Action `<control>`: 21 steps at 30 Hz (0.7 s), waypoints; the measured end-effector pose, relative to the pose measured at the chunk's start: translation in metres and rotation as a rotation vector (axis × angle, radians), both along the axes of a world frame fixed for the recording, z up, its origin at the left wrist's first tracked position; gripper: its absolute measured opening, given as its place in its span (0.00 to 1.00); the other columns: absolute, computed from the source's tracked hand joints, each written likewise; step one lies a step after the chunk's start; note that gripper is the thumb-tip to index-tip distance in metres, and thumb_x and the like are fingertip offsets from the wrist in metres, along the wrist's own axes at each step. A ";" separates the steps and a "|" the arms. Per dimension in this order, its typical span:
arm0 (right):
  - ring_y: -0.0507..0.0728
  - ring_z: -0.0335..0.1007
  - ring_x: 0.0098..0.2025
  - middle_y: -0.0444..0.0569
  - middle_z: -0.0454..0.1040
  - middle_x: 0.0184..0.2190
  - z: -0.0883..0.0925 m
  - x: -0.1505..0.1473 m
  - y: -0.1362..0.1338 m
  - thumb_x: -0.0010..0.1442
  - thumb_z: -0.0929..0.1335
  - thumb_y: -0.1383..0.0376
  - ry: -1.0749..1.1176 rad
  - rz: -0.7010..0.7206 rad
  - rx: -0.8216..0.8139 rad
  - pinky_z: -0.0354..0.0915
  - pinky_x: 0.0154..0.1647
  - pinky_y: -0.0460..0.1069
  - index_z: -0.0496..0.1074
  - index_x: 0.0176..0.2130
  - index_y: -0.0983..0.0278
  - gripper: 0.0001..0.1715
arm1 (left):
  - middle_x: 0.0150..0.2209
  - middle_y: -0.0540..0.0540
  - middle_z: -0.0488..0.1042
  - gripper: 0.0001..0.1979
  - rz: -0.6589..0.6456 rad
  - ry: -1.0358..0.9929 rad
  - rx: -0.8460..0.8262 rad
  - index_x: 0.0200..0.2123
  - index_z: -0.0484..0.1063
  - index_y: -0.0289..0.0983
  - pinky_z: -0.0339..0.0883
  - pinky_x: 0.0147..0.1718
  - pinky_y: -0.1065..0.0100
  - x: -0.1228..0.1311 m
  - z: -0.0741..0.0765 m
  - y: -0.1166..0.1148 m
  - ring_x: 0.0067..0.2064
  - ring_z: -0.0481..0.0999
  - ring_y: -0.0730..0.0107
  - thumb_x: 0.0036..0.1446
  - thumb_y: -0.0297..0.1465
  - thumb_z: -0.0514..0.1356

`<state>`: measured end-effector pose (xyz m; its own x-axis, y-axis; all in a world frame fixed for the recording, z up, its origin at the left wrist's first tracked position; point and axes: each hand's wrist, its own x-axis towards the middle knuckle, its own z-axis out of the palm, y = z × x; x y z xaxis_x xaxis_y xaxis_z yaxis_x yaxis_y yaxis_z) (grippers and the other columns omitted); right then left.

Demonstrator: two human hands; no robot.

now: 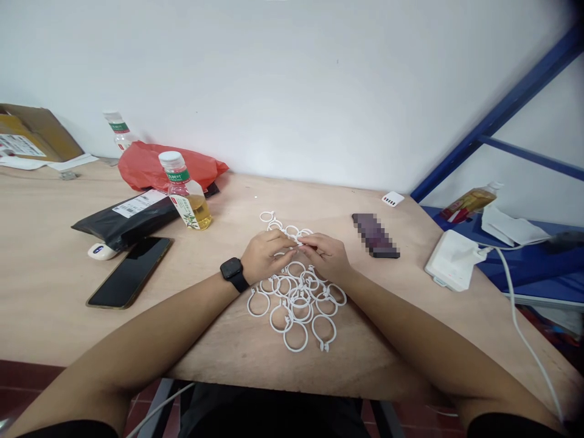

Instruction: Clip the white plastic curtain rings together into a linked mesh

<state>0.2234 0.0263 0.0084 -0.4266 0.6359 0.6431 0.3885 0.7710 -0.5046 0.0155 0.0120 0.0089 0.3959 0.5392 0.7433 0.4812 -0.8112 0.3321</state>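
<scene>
Several white plastic rings (296, 304) lie in a heap on the wooden table (45, 286), with a few more (274, 222) just beyond my hands. My left hand (267, 255), a black watch on its wrist, and my right hand (326, 255) meet over the heap. Both have their fingers pinched together on a white ring (298, 243) held between them.
A black phone (130, 271) lies at the left beside a black parcel (123, 219), a bottle of yellow drink (187, 194) and a red bag (150, 164). A dark blurred object (375, 235) and a white box (451, 258) with a cable sit at the right. Blue shelving stands beyond.
</scene>
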 end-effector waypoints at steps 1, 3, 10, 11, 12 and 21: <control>0.56 0.78 0.40 0.49 0.81 0.39 0.000 -0.001 0.000 0.65 0.67 0.60 0.015 0.006 -0.025 0.73 0.42 0.51 0.77 0.45 0.58 0.11 | 0.37 0.44 0.78 0.07 0.004 0.001 0.012 0.39 0.75 0.38 0.70 0.38 0.67 0.000 0.000 0.000 0.38 0.77 0.69 0.62 0.33 0.59; 0.56 0.78 0.41 0.49 0.81 0.40 0.000 -0.002 -0.001 0.65 0.67 0.61 0.023 0.032 -0.054 0.73 0.44 0.52 0.77 0.46 0.58 0.11 | 0.36 0.45 0.78 0.07 0.018 -0.014 0.013 0.39 0.75 0.37 0.69 0.36 0.68 0.000 -0.001 0.001 0.36 0.76 0.70 0.62 0.34 0.60; 0.55 0.79 0.39 0.47 0.82 0.39 -0.003 -0.004 0.001 0.63 0.69 0.64 0.042 0.036 -0.024 0.74 0.43 0.51 0.79 0.44 0.56 0.10 | 0.36 0.45 0.80 0.06 -0.019 -0.026 0.009 0.39 0.74 0.36 0.69 0.37 0.69 -0.001 0.000 0.003 0.33 0.76 0.73 0.64 0.32 0.59; 0.55 0.79 0.39 0.47 0.82 0.38 -0.004 -0.004 0.001 0.63 0.70 0.65 0.055 0.028 -0.008 0.74 0.43 0.51 0.79 0.43 0.57 0.09 | 0.36 0.45 0.80 0.06 -0.026 -0.027 0.015 0.39 0.75 0.36 0.69 0.37 0.69 -0.001 0.000 0.003 0.34 0.77 0.73 0.63 0.32 0.60; 0.55 0.79 0.38 0.47 0.82 0.38 -0.004 -0.004 0.001 0.62 0.70 0.65 0.064 0.017 0.005 0.74 0.42 0.51 0.79 0.42 0.57 0.08 | 0.36 0.45 0.80 0.06 -0.030 -0.026 0.020 0.39 0.75 0.36 0.69 0.37 0.69 -0.001 0.000 0.002 0.34 0.77 0.72 0.63 0.31 0.60; 0.55 0.78 0.35 0.46 0.82 0.33 -0.005 -0.005 -0.002 0.61 0.70 0.65 0.008 -0.044 0.020 0.72 0.38 0.50 0.78 0.38 0.60 0.05 | 0.32 0.46 0.80 0.05 -0.032 0.017 0.084 0.36 0.73 0.36 0.68 0.36 0.68 0.000 0.001 0.001 0.35 0.78 0.71 0.63 0.31 0.60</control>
